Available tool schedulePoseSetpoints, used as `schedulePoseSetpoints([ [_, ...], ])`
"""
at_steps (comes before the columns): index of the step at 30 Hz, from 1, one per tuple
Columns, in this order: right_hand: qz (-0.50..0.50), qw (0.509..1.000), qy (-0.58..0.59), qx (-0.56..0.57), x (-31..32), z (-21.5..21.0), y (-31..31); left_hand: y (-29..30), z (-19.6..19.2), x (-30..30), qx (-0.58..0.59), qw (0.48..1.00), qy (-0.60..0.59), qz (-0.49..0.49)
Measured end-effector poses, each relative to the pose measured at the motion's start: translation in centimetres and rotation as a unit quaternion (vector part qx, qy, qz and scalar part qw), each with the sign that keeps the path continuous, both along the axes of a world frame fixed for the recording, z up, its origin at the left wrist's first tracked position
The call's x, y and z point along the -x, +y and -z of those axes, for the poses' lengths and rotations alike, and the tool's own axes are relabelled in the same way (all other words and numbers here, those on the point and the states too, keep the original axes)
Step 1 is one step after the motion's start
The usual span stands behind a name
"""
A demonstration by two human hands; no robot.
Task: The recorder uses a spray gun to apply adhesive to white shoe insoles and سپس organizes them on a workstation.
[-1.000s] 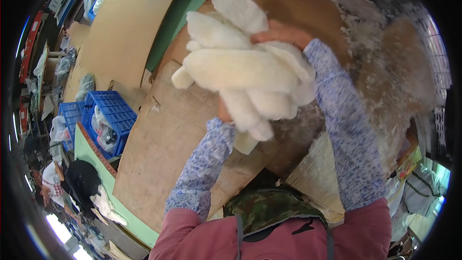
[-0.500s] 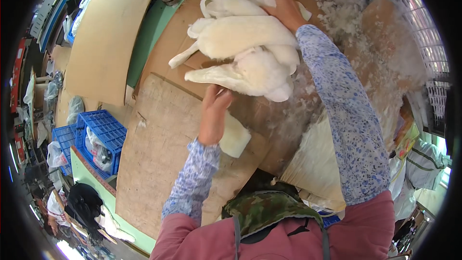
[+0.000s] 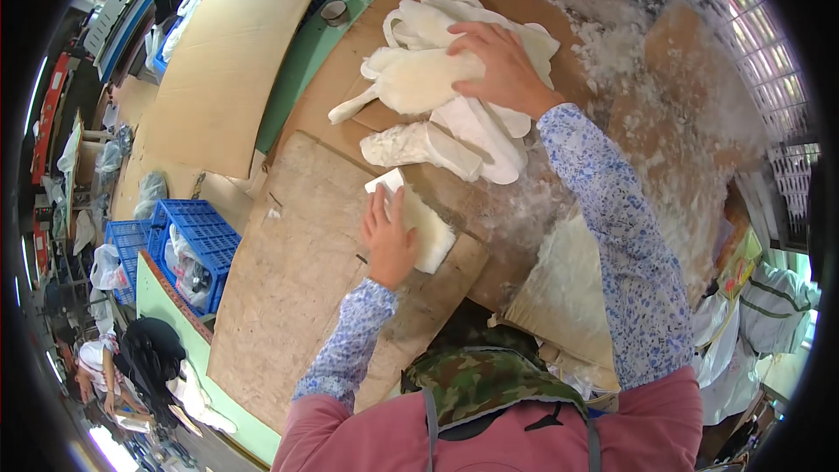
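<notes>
A loose pile of white fluffy fleece pieces (image 3: 419, 79) lies on brown cardboard at the upper middle. Across its right side my right hand (image 3: 502, 70) rests with fingers spread, touching the top piece and gripping nothing visible. Nearer to me, a cream rectangular fleece piece (image 3: 428, 229) lies flat on the wooden board (image 3: 297, 236). Along its left edge, my left hand (image 3: 389, 240) lies with stretched fingers on it. Between that piece and the pile, a rolled-looking fleece piece (image 3: 411, 147) lies on the cardboard.
Loose white fluff (image 3: 664, 79) covers the surface to the right. Blue plastic crates (image 3: 197, 245) with bagged things stand at the left. A large cardboard sheet (image 3: 227, 61) and a small cup (image 3: 335, 13) are at the upper left. Another person (image 3: 100, 367) is at the lower left.
My right hand has moved from the pile's far right edge onto its top. My left hand has come down onto the rectangular piece. The pile's near pieces have settled and spread.
</notes>
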State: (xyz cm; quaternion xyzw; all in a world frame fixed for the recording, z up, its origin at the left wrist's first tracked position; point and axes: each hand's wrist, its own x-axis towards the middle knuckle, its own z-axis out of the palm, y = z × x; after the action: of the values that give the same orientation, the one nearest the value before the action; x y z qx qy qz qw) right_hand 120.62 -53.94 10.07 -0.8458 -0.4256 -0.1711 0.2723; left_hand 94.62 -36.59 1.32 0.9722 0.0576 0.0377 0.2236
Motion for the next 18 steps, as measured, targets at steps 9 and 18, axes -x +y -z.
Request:
schedulePoseSetpoints([
  [9, 0.108, 0.99, 0.084, 0.037, -1.5, 1.1, -2.8, 2.2, 4.1, -5.9, 0.102, 0.979, -0.134, -0.114],
  [18, 0.117, 0.938, 0.313, 0.095, 2.6, -5.9, -11.0, 1.8, 1.4, -12.7, 0.303, 0.942, -0.143, -0.022],
])
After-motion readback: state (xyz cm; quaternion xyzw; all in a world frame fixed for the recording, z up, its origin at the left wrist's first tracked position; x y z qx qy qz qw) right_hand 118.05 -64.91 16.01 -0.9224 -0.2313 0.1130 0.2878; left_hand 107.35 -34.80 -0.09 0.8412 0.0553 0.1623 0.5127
